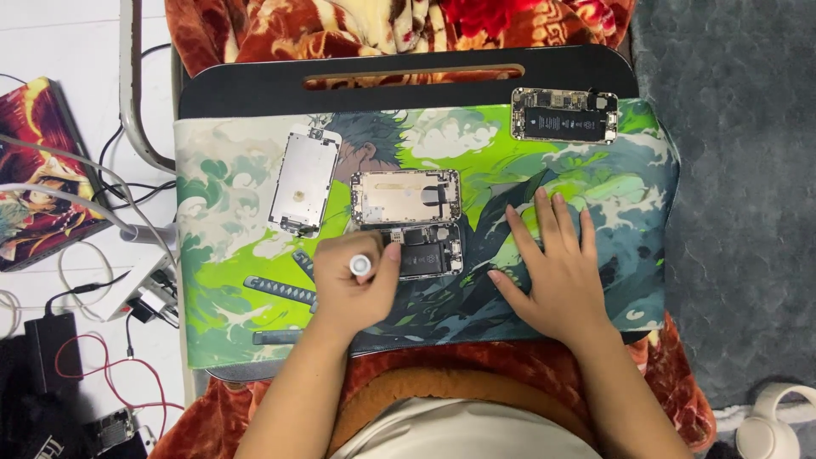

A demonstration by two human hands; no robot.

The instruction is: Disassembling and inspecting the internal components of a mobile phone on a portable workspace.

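Gripping a slim tool (360, 264) with a pale round cap, our left hand (353, 289) is clenched around it, thumb up against the edge of an opened phone (422, 252) whose dark battery shows; we cannot tell whether the tip touches the phone, since the hand hides it. Our right hand (552, 268) lies flat and released on the mat (238, 314), fingers spread, holding nothing, just right of that phone. Touching the phone's upper edge lies a metal rear housing (405, 196), bare inside and facing up. Left of the housing, tilted, rests a screen panel (303, 179) with its silvery back plate showing. Well apart, at the mat's far right corner, sits a second opened phone (563, 114) with a black battery. The mat is printed in green, white and grey and covers a black surface (255, 89) with a slot handle at its far edge. Beyond the surface lies a red patterned blanket (391, 25). On the floor to the left we see cables (110, 365) and a black charger (49, 340).
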